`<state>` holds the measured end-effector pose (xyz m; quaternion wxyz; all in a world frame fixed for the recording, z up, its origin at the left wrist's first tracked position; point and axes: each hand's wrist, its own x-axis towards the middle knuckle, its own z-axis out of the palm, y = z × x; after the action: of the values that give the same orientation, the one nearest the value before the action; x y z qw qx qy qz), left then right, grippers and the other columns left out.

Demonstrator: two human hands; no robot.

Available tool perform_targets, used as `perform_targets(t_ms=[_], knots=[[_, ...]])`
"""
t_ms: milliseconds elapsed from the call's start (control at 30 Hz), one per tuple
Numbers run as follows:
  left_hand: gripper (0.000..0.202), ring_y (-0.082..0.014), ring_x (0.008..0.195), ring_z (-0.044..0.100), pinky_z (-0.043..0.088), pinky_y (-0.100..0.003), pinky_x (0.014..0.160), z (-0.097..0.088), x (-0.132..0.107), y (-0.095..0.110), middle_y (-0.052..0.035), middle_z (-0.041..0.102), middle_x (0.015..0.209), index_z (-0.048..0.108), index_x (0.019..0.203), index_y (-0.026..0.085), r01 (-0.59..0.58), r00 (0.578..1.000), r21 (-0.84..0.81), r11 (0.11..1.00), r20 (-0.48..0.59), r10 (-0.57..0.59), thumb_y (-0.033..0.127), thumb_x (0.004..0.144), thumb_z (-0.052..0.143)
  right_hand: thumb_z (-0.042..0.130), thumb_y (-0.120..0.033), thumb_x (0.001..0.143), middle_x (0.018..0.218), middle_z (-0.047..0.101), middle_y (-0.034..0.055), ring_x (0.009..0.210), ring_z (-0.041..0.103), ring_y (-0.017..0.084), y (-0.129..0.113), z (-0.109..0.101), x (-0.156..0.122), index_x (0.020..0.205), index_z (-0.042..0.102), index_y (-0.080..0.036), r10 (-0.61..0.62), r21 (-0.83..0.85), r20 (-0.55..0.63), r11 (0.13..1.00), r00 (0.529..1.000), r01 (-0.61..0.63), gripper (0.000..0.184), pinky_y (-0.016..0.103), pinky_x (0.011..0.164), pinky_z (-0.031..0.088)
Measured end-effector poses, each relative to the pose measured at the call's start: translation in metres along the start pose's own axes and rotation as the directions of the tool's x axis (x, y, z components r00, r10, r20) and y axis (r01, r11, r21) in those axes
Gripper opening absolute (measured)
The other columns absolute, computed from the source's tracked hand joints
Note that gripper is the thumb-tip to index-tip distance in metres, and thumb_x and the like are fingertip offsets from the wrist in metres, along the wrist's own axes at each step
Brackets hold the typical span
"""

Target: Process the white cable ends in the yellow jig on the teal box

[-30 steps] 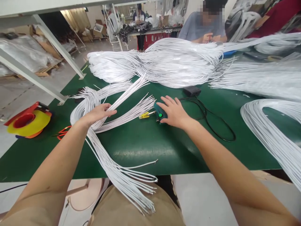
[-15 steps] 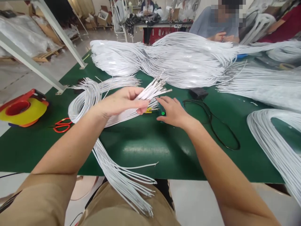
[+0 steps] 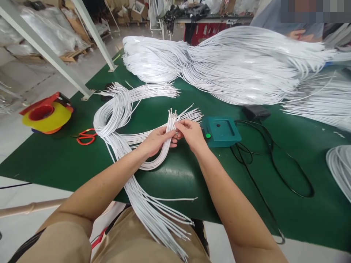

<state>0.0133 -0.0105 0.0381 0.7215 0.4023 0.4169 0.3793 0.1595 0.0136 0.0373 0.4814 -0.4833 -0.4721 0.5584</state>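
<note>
My left hand (image 3: 156,141) is closed around a bundle of thin white cables (image 3: 161,156), whose metal-tipped ends point up above the fingers. The bundle bends in a U below that hand. My right hand (image 3: 193,134) is closed in a pinch against the bundle's right side, just below the tips; a small shiny bit shows at the fingertips, too small to name. Behind the hands lie more cable ends (image 3: 193,114). Just right of my right hand sits a teal box-shaped device (image 3: 226,141) with a green button.
A coiled cable bundle (image 3: 105,117) lies left, its loose ends hanging over the front edge. Orange-handled scissors (image 3: 86,137) and a tape dispenser (image 3: 45,113) stand farther left. A large cable pile (image 3: 233,69) spans the back; a black cord (image 3: 290,157) loops right. A co-worker sits opposite.
My right hand has left the teal device and come to the cable bundle. The bundle in my left hand has turned from pointing right to upright. The view has shifted right and down.
</note>
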Motion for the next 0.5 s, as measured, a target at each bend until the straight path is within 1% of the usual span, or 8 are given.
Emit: perform_targets(t_ms=[133,200,233,300,367,433,467,500], knots=[[0.032,-0.0136,0.077,0.064,0.056,-0.030,0.073,-0.004,0.007,-0.005,-0.0063,0.067,0.086,0.063,0.091,0.012,-0.070,0.995,0.155,0.985,-0.054,0.080,0.039,0.076,0.073,0.068,-0.033,0.069,0.050,0.054,-0.0060,0.045,0.046,0.007,0.007,0.004,0.000,0.064,0.059,-0.017,-0.016,0.021,-0.060,1.000,0.998,0.017,0.019,0.021,0.047,0.041],[0.030,-0.0145,0.077,0.064,0.054,-0.030,0.074,-0.006,0.012,-0.007,-0.0047,0.068,0.085,0.064,0.092,0.013,-0.126,0.979,0.250,0.960,-0.127,0.161,0.036,0.075,0.074,0.067,-0.032,0.071,0.050,0.053,-0.0063,0.045,0.047,0.007,0.009,0.003,-0.002,0.063,0.057,-0.018,-0.030,0.019,-0.068,0.999,0.997,0.031,0.019,0.021,0.049,0.041],[0.028,-0.0142,0.077,0.063,0.053,-0.029,0.074,-0.008,0.014,-0.008,-0.0038,0.067,0.083,0.064,0.091,0.013,-0.154,0.963,0.260,0.953,-0.176,0.203,0.033,0.074,0.074,0.067,-0.032,0.072,0.051,0.053,-0.0062,0.045,0.047,0.007,0.010,0.002,-0.004,0.062,0.056,-0.018,-0.031,0.017,-0.061,0.999,0.998,0.032,0.019,0.022,0.050,0.042],[0.024,-0.0105,0.069,0.060,0.050,-0.024,0.068,-0.014,0.017,-0.004,-0.0015,0.065,0.076,0.062,0.085,0.013,-0.192,0.936,0.153,0.969,-0.267,0.228,0.028,0.071,0.075,0.067,-0.033,0.072,0.053,0.054,-0.0058,0.045,0.047,0.007,0.011,0.000,-0.007,0.061,0.055,-0.019,-0.021,0.007,-0.028,1.000,0.999,0.021,0.022,0.022,0.050,0.042],[0.024,-0.0037,0.055,0.049,0.042,-0.019,0.054,-0.022,0.018,0.002,0.0007,0.062,0.073,0.058,0.080,0.014,-0.191,0.944,-0.062,0.980,-0.284,0.167,0.023,0.068,0.077,0.070,-0.036,0.071,0.053,0.052,-0.0060,0.044,0.045,0.007,0.010,0.000,-0.011,0.061,0.056,-0.018,0.010,0.000,0.032,1.000,0.999,-0.010,0.025,0.022,0.048,0.041],[0.029,0.0009,0.046,0.036,0.030,-0.016,0.045,-0.029,0.018,0.009,0.0017,0.060,0.075,0.054,0.075,0.014,-0.132,0.973,-0.194,0.972,-0.211,0.090,0.022,0.065,0.079,0.073,-0.040,0.070,0.054,0.053,-0.0060,0.043,0.044,0.007,0.011,0.004,-0.014,0.064,0.058,-0.018,0.046,0.020,0.097,0.999,0.994,-0.048,0.027,0.022,0.046,0.039],[0.031,0.0018,0.046,0.034,0.029,-0.016,0.044,-0.031,0.017,0.010,0.0011,0.061,0.078,0.052,0.073,0.014,-0.092,0.985,-0.202,0.975,-0.164,0.059,0.022,0.064,0.081,0.073,-0.043,0.070,0.056,0.054,-0.0057,0.043,0.043,0.007,0.012,0.006,-0.015,0.066,0.059,-0.018,0.059,0.038,0.122,0.997,0.991,-0.064,0.029,0.022,0.045,0.039],[0.034,0.0017,0.047,0.038,0.031,-0.017,0.045,-0.033,0.016,0.011,-0.0001,0.062,0.082,0.052,0.072,0.013,-0.062,0.992,-0.185,0.981,-0.124,0.039,0.023,0.063,0.083,0.073,-0.044,0.070,0.057,0.055,-0.0052,0.043,0.044,0.007,0.013,0.008,-0.016,0.066,0.059,-0.018,0.066,0.055,0.139,0.996,0.988,-0.075,0.030,0.023,0.045,0.039]])
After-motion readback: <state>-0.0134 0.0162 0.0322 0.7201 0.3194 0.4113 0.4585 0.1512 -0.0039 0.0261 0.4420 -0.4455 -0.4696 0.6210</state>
